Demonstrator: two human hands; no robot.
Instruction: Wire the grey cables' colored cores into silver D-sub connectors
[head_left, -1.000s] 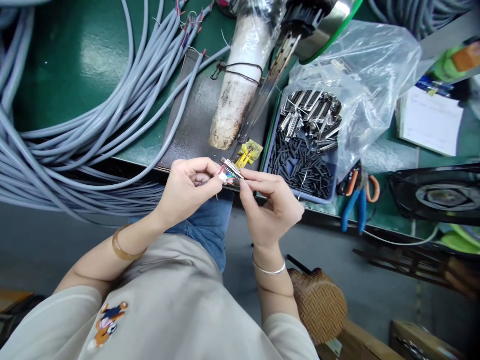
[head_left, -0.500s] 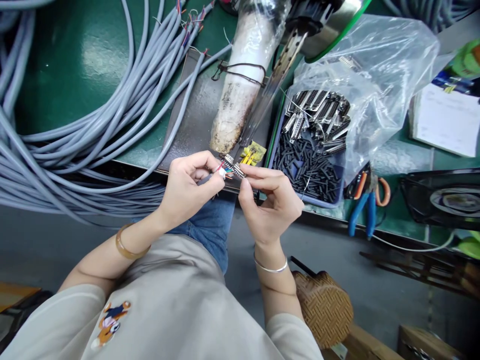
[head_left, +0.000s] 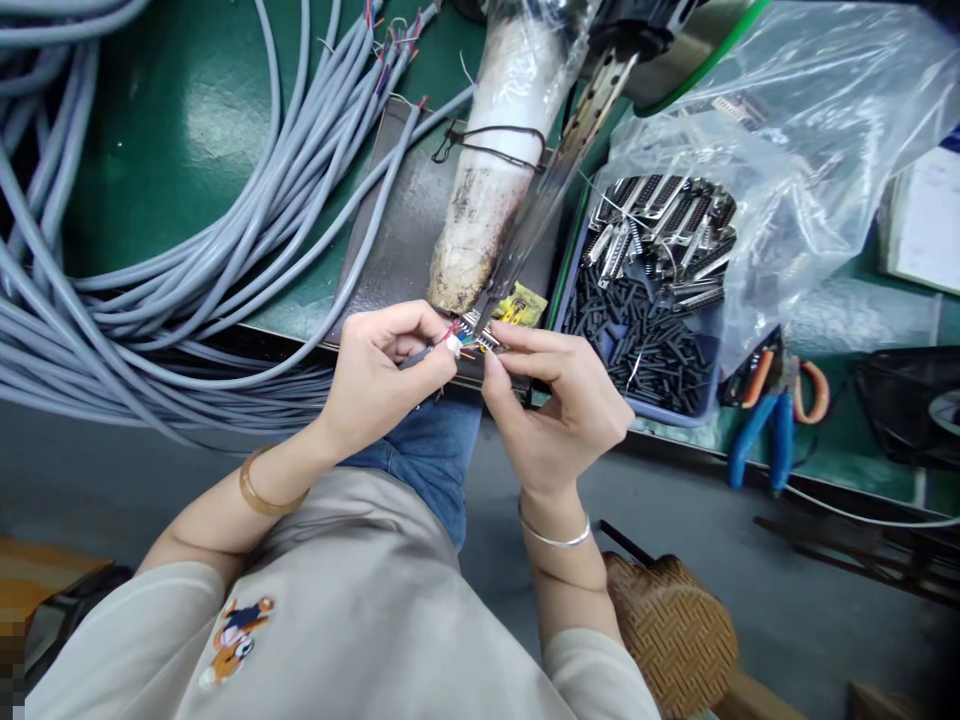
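Observation:
My left hand is closed in a pinch on a stripped cable end, from which several thin coloured wires fan out. A metal multi-pin connector lies at the near edge of the dark plate, just beyond the fingertips. Thumb and forefinger of my right hand are pinched at the connector's right end, around a thin wire that is mostly hidden. The dark tip of a soldering iron comes down onto the connector, beside a stained, white wrapped tube bound with dark wire.
Grey cables cover the left. A blue tray holds connectors and short black sleeves; a clear plastic bag lies over its right side. Blue-handled pliers lie farther right. A yellow packet is behind my right hand.
The view has shifted slightly, so the bench items appear farther right. Both hands keep their pinches, and the soldering iron's tip now appears over the connector between them.

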